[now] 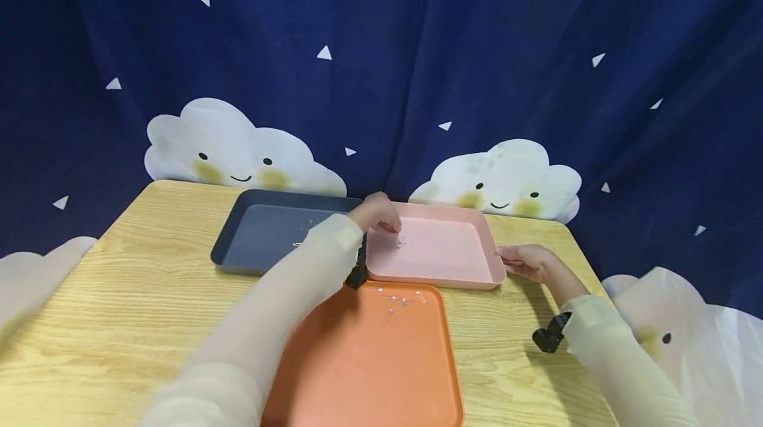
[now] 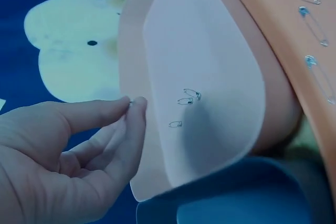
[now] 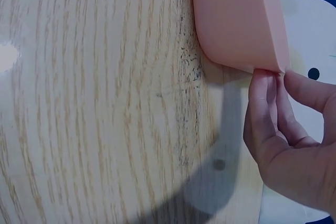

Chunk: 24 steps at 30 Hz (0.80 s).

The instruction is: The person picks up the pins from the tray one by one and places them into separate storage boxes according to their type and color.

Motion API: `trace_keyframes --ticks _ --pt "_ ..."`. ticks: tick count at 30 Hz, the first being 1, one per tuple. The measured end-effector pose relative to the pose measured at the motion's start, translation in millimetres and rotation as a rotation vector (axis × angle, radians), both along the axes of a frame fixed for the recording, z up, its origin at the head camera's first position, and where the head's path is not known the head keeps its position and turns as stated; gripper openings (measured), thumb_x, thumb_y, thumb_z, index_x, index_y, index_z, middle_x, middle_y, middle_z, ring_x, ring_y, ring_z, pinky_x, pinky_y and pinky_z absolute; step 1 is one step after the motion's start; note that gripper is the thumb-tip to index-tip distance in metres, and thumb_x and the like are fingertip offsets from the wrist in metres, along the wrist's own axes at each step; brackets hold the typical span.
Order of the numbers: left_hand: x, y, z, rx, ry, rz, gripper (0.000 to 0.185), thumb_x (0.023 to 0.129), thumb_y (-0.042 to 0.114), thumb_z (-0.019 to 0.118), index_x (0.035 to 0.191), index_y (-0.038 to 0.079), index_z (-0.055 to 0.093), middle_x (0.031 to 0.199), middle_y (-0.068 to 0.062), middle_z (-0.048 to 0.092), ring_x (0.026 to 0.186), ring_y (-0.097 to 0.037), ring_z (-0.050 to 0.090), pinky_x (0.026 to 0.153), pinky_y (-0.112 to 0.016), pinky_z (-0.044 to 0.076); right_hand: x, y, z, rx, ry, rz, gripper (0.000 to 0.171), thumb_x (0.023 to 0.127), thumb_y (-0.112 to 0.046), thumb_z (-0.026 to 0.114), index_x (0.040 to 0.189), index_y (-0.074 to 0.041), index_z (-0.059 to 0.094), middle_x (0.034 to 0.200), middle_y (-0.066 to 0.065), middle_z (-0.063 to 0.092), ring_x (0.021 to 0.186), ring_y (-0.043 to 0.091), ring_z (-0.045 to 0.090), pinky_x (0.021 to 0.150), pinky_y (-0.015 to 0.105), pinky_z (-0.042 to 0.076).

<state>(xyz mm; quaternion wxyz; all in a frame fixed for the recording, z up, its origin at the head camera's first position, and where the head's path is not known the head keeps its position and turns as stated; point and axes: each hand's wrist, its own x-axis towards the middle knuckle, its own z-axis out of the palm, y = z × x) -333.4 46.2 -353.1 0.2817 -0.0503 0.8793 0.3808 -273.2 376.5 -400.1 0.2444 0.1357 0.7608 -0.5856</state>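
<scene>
- My left hand [image 1: 377,214] is in the middle of the head view, over the near-left corner of the pink tray [image 1: 471,218]. Thumb and forefinger are pressed together on one small safety pin [image 2: 130,102]; the other fingers are loosely curled below.
- In the left wrist view the pinched pin shows only as a small metal tip between my fingertips [image 2: 140,103], at the left of the frame, just over the tray rim.
- Three more safety pins [image 2: 185,100] already lie on the pink tray floor, close together, in the centre of that view.
- My right hand [image 1: 527,260] is at the right of the head view, on the near-right corner of the pink tray. The fingers are narrow and grip the rim; in the right wrist view they touch the corner [image 3: 270,69] at the upper right.
- The orange tray [image 1: 369,374] lies at the lower middle, nearest to me, and a few loose pins [image 1: 401,300] lie at its far edge. The dark blue tray [image 1: 253,235] stands left of the pink one, and I think some pins lie in it too, but they are too small to be sure.
- All trays stand on the wooden desk [image 1: 137,294].
- I judge the pin to be very light, stiff and smooth, so it slips easily; a fingertip pinch across the wire body seems best, away from the point in case it is open.
- The tray looks light and may slide on the desk, so a hold on its corner is sensible.
</scene>
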Motion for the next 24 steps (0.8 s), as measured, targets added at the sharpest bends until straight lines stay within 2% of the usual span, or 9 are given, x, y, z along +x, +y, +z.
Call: trace_keyframes --ticks 3,5,7,10,11,15,16,20,24 --pt "-41.6 15.0 -36.5 -0.330 0.051 -0.291 0.011 0.075 0.017 0.077 0.082 0.009 0.074 0.079 -0.002 0.071 0.072 -0.010 0.069 0.069 -0.019 0.057 1.2 -0.1 0.3 -0.012 0.006 0.009 0.026 0.096 -0.010 0.056 0.118 0.001 0.063 0.078 -0.010 0.070 0.075 0.001 0.065 0.071 0.016 0.058" --pt "-45.0 20.3 -37.8 -0.524 0.090 -0.457 0.007 0.075 0.021 0.076 0.075 0.014 0.074 0.086 0.000 0.070 0.068 -0.005 0.064 0.064 -0.015 0.050 2.3 0.0 0.2 -0.040 0.012 0.017 0.019 0.096 -0.009 0.056 0.110 -0.005 0.068 0.078 -0.010 0.070 0.075 0.001 0.065 0.071 0.016 0.058" --pt "-44.2 21.8 -37.4 -0.627 0.118 -0.587 0.011 0.077 0.020 0.073 0.067 0.016 0.070 0.084 0.000 0.064 0.062 -0.003 0.056 0.055 -0.013 0.042 3.1 0.5 -0.1 -0.067 0.017 0.024 0.018 0.096 -0.007 0.054 0.097 -0.012 0.071 0.078 -0.009 0.070 0.075 0.001 0.066 0.070 0.015 0.058" --pt "-7.6 17.6 -3.2 -0.608 0.059 -0.521 0.011 0.086 0.014 0.066 0.074 0.012 0.066 0.087 -0.002 0.060 0.064 -0.005 0.054 0.050 -0.012 0.041 3.6 -0.2 0.7 -0.081 0.022 0.013 0.027 0.096 -0.006 0.054 0.081 -0.019 0.071 0.076 -0.009 0.071 0.073 0.001 0.066 0.069 0.015 0.058" --pt "-2.6 14.9 -0.1 -0.581 0.061 -0.497 0.014 0.086 0.013 0.065 0.073 0.012 0.063 0.080 -0.001 0.058 0.061 -0.005 0.050 0.046 -0.013 0.037 3.4 -0.8 1.5 -0.075 0.024 0.010 0.026 0.096 -0.006 0.054 0.081 -0.019 0.072 0.076 -0.008 0.071 0.073 0.001 0.066 0.069 0.015 0.058" --pt "7.9 8.4 1.9 -0.462 0.112 -0.367 0.019 0.083 0.009 0.067 0.066 0.010 0.058 0.066 -0.001 0.051 0.053 -0.006 0.048 0.042 -0.015 0.033 2.9 -3.2 3.5 -0.050 0.026 0.000 0.025 0.096 -0.007 0.055 0.081 -0.018 0.072 0.076 -0.008 0.070 0.073 0.002 0.066 0.070 0.015 0.058" --pt "11.7 6.0 2.4 -0.444 0.151 -0.373 0.021 0.083 0.009 0.066 0.065 0.011 0.056 0.064 0.001 0.051 0.053 -0.006 0.048 0.043 -0.015 0.032 2.8 -3.1 3.5 -0.044 0.025 -0.003 0.024 0.096 -0.007 0.055 0.081 -0.018 0.072 0.076 -0.008 0.070 0.073 0.002 0.065 0.070 0.015 0.058" --pt "34.7 -6.2 4.5 -0.235 0.263 -0.345 0.013 0.083 0.009 0.067 0.071 0.007 0.067 0.068 -0.004 0.067 0.064 -0.015 0.066 0.055 -0.014 0.052 3.0 -2.8 2.5 -0.026 0.023 -0.016 0.021 0.095 -0.008 0.057 0.081 -0.017 0.071 0.075 -0.008 0.069 0.072 0.002 0.064 0.069 0.015 0.058" --pt "63.4 -21.1 3.6 0.003 0.302 -0.333 0.010 0.083 0.007 0.070 0.090 0.002 0.075 0.082 -0.012 0.075 0.082 -0.024 0.073 0.073 -0.028 0.062 3.4 -2.2 0.7 -0.012 0.020 -0.032 0.022 0.095 -0.009 0.058 0.078 -0.017 0.070 0.074 -0.008 0.068 0.071 0.002 0.063 0.067 0.015 0.057"
